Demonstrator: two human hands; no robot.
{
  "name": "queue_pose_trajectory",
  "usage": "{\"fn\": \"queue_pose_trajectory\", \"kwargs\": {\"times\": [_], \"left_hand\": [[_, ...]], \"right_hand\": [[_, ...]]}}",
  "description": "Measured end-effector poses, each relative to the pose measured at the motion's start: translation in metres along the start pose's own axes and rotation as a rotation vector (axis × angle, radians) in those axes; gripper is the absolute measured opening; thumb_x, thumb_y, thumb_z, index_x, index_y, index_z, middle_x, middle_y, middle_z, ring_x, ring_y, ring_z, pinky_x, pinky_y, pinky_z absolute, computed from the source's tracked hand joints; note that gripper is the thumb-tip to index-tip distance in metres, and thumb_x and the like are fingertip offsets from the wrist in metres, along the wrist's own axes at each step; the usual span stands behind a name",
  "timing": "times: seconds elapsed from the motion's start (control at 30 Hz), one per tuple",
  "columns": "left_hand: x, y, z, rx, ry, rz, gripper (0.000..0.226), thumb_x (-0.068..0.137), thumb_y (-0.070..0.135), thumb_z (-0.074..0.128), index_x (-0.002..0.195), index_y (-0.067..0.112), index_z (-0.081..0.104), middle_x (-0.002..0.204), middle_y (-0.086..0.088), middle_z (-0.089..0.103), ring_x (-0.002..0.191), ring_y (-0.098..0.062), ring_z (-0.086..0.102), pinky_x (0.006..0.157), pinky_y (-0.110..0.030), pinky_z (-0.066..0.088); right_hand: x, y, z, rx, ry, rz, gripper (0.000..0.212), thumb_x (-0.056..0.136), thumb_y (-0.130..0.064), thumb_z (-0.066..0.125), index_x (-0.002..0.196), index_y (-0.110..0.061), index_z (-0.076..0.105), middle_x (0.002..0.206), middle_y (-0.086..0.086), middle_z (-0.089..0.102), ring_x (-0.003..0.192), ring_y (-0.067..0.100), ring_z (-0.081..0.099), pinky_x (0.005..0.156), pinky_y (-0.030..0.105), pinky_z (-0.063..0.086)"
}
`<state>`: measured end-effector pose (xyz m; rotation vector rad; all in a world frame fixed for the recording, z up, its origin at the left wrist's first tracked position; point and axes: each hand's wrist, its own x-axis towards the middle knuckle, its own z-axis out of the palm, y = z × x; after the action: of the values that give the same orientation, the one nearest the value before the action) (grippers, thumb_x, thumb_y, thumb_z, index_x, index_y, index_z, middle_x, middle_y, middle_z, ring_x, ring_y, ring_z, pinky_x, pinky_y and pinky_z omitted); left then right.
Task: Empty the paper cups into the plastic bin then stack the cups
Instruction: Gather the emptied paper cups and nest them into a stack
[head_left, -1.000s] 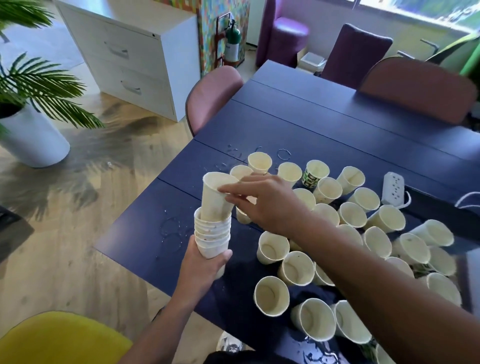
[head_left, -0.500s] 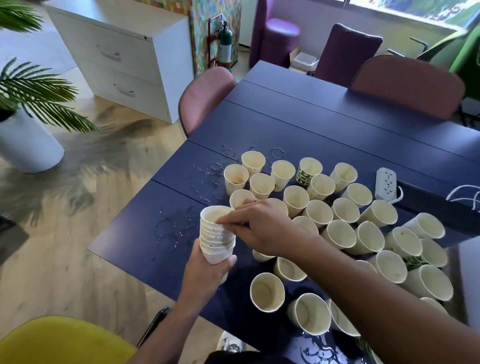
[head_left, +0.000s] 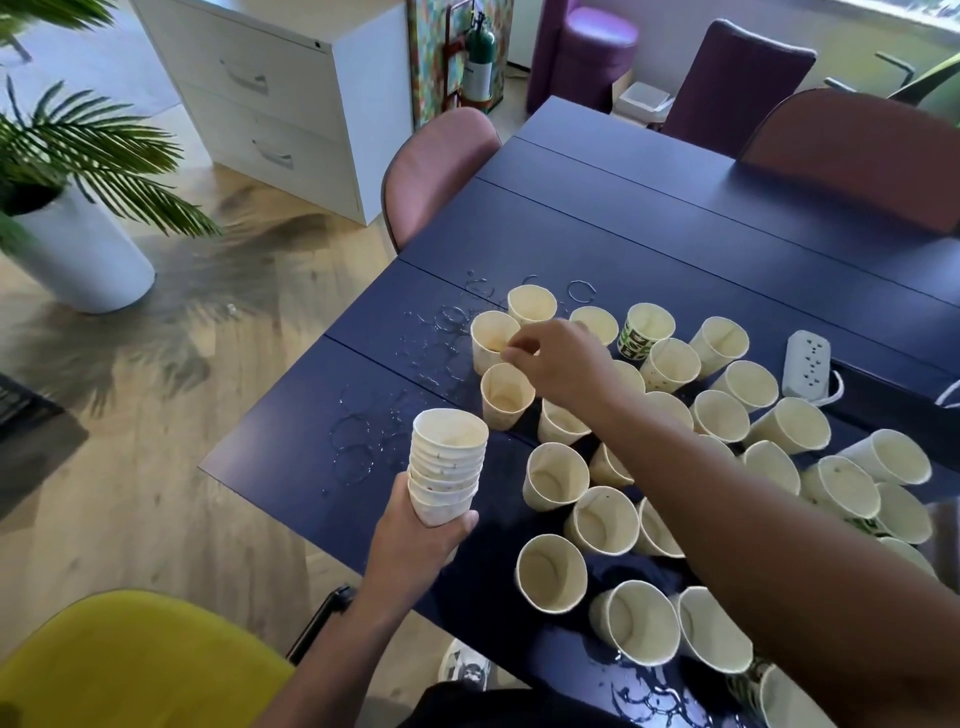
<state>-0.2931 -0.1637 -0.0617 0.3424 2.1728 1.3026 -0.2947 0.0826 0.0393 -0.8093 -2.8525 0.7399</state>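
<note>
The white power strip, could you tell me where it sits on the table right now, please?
In the head view, the white power strip lies on the dark blue table at the right, just beyond the loose paper cups.

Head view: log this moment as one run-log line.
left hand: holds cup stack | right hand: reaching over loose cups, grip unclear | table: wet rings | bin: not visible

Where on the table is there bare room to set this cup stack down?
Free: the near-left table corner, left of the stack, though wet with rings; also the far panels beyond the loose cups. Crowded: among those cups, toward the power strip.
</note>
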Motion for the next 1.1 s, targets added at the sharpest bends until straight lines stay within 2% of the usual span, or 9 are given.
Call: {"fn": "queue_pose_trajectory", "kwargs": {"times": [0.13,0.27,0.33,0.4,0.5,0.6,0.9,1.03,1.1], "left_hand": [[0.0,0.0,-0.001,-0.002,-0.001,-0.025,0.052,0.073,0.032,0.086,0.113,0.034,0.053,0.101,0.016,0.067,0.091,-0.007,0.066,0.077,-0.033,0.059],[0.002,0.004,-0.006,-0.022,0.02,-0.038,0.052,0.071,0.028,0.087,0.111,0.032,0.054,0.101,0.015,0.068,0.091,-0.008,0.066,0.079,-0.035,0.057],[0.002,0.006,-0.007,-0.022,0.02,-0.031,0.053,0.072,0.028,0.087,0.113,0.033,0.054,0.102,0.017,0.067,0.092,-0.006,0.065,0.078,-0.031,0.056],[0.001,0.006,-0.009,-0.026,0.02,-0.03,0.053,0.072,0.029,0.087,0.113,0.034,0.054,0.102,0.018,0.067,0.092,-0.005,0.065,0.076,-0.027,0.054],[0.0,0.005,-0.012,-0.034,0.027,-0.039,0.051,0.073,0.027,0.087,0.11,0.033,0.053,0.1,0.018,0.067,0.09,-0.003,0.065,0.072,-0.023,0.052],[0.0,0.003,-0.013,-0.037,0.029,-0.046,0.051,0.072,0.027,0.087,0.11,0.034,0.054,0.1,0.016,0.068,0.09,-0.005,0.065,0.072,-0.022,0.051],[-0.002,0.007,-0.015,-0.02,0.018,-0.04,0.051,0.074,0.026,0.087,0.112,0.032,0.053,0.102,0.017,0.066,0.092,-0.004,0.065,0.069,-0.017,0.047],[-0.003,0.008,-0.014,-0.02,0.016,-0.032,0.052,0.075,0.027,0.086,0.115,0.031,0.053,0.104,0.018,0.066,0.093,-0.003,0.064,0.069,-0.016,0.046],[-0.004,0.007,-0.014,-0.017,0.019,-0.029,0.051,0.074,0.027,0.086,0.114,0.033,0.053,0.102,0.018,0.067,0.091,-0.003,0.065,0.07,-0.017,0.049]], "right_hand": [[0.03,0.005,0.015,-0.137,-0.073,0.053,0.016,0.094,-0.033,0.061,0.099,-0.027,0.075,0.093,-0.002,0.072,0.076,0.021,0.065,0.065,0.034,0.057],[0.045,0.005,0.031,-0.281,-0.117,-0.004,0.036,0.097,-0.01,0.05,0.121,-0.029,0.069,0.107,0.002,0.069,0.082,0.027,0.064,0.063,0.033,0.054],[0.049,0.007,0.038,-0.374,-0.147,-0.026,0.042,0.094,-0.001,0.047,0.121,-0.025,0.069,0.1,0.005,0.068,0.077,0.029,0.064,0.057,0.032,0.051],[0.053,0.009,0.044,-0.427,-0.151,-0.016,0.04,0.09,0.003,0.047,0.11,-0.023,0.07,0.087,0.005,0.065,0.07,0.029,0.062,0.055,0.031,0.049],[0.056,0.004,0.051,-0.439,-0.129,-0.021,0.034,0.088,0.0,0.048,0.101,-0.02,0.071,0.081,0.005,0.064,0.065,0.028,0.061,0.061,0.036,0.058],[0.055,-0.003,0.05,-0.429,-0.1,-0.042,0.02,0.092,-0.014,0.05,0.092,-0.015,0.071,0.077,0.006,0.064,0.061,0.026,0.061,0.06,0.038,0.059],[0.053,-0.003,0.05,-0.394,-0.089,-0.054,0.024,0.097,-0.024,0.05,0.087,-0.012,0.07,0.078,0.008,0.065,0.066,0.027,0.062,0.059,0.035,0.057],[0.053,0.003,0.051,-0.401,-0.084,-0.069,0.019,0.096,-0.013,0.053,0.092,-0.013,0.072,0.081,0.008,0.066,0.07,0.027,0.061,0.056,0.031,0.048],[0.052,0.004,0.049,-0.355,-0.051,-0.067,0.023,0.098,-0.018,0.051,0.087,-0.012,0.071,0.08,0.009,0.065,0.071,0.031,0.061,0.059,0.032,0.049]]}}
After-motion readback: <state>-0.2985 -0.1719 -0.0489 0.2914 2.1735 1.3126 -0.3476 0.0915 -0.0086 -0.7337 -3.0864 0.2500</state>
